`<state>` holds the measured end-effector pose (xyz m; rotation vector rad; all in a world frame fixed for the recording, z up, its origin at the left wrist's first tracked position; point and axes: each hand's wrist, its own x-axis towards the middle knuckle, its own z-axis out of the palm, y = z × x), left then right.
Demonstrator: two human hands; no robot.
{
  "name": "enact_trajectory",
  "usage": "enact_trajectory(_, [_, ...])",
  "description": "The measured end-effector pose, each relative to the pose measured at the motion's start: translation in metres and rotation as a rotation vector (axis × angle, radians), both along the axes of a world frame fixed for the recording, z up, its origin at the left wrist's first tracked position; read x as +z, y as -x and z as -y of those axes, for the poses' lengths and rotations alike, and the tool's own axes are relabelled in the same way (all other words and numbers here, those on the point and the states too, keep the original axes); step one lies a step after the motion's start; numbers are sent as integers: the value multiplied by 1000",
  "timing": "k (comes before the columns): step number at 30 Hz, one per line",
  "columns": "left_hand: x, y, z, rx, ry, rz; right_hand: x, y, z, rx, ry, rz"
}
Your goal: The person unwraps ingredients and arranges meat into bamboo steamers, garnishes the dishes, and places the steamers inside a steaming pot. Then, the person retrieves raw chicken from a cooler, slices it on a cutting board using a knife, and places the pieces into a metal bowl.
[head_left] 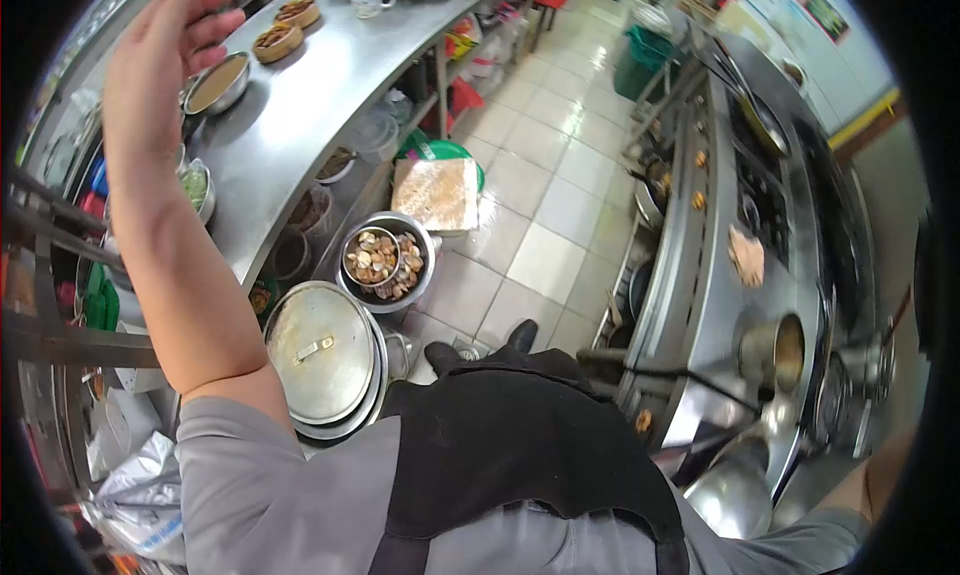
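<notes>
My left hand (190, 25) is raised at the upper left above the steel counter (310, 85), with its fingers stretched out and nothing in them. Nearest to it on the counter stands a metal bowl (238, 93) of brown liquid. Just beyond are two small round wooden containers, a nearer one (280, 51) and a farther one (312, 17), both holding brown food. A patterned mug (370, 3) stands farther along. At the lower right only part of my right arm (880, 475) shows; the hand lies outside the picture.
A metal bowl (428, 275) of shellfish and a large lidded pot (315, 360) stand low beside the counter. A cardboard box (437, 192) sits behind them. Along the right runs a stove (715, 275) with a wok (765, 130), a cloth (746, 256) and a pot (765, 350).
</notes>
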<state>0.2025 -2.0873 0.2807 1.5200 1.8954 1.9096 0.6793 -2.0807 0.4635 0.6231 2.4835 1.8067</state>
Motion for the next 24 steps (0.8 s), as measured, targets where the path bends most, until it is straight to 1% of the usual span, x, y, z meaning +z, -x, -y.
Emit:
enact_trajectory(1, [-10, 5, -7, 17, 46, 23, -7, 5, -28, 76, 45, 16])
enact_trajectory(2, [-20, 6, -9, 95, 72, 31, -14, 10, -57, 149, 90, 35])
enact_trajectory(4, [-39, 9, -8, 233, 139, 86, -26, 16, -125, 340, 526, -275])
enact_trajectory(6, [-71, 12, -5, 347, 233, 170, -41, 33, -176, 380, 809, -365])
enact_trajectory(7, [-91, 14, -4, 407, 285, 212, -64, 54, -210, 369, 959, -422])
enact_trajectory(9, [-142, 25, 1, 510, 415, 192, -109, 94, -277, 348, 1251, -559])
enact_trajectory(10, [-162, 21, 1, 541, 447, 174, -127, 124, -307, 363, 1316, -477])
enact_trajectory(11, [-184, 17, 1, 572, 483, 159, -145, 155, -333, 272, 1462, -454])
enact_trajectory(12, [-215, 21, 1, 629, 502, 76, -169, 186, -359, 304, 1609, -427])
enact_trajectory(13, [-239, 26, 0, 682, 522, -10, -191, 218, -379, 248, 1738, -416])
enact_trajectory(14, [-245, 23, -6, 725, 574, 41, -219, 249, -401, 264, 1802, -368])
enact_trajectory(15, [-251, 21, -19, 768, 619, 91, -248, 280, -417, 236, 1935, -371])
enact_trajectory(16, [-261, 27, -32, 823, 616, 62, -273, 310, -425, 246, 2020, -345])
enact_trajectory(17, [-276, 37, -43, 876, 620, 30, -297, 340, -432, 132, 2185, -310])
enact_trajectory(18, [-297, 50, -55, 922, 594, -151, -320, 365, -435, 112, 2299, -347])
enact_trajectory(19, [-311, 67, -68, 960, 566, -334, -332, 387, -433, 26, 2362, -328])
enact_trajectory(22, [-329, 90, -115, 1017, 582, -246, -363, 450, -423, -96, 2370, -348])
enact_trajectory(23, [-329, 91, -124, 1053, 632, -227, -375, 471, -423, -127, 2382, -359])
enact_trajectory(24, [-324, 90, -130, 1088, 680, -211, -384, 493, -427, -91, 2375, -348])
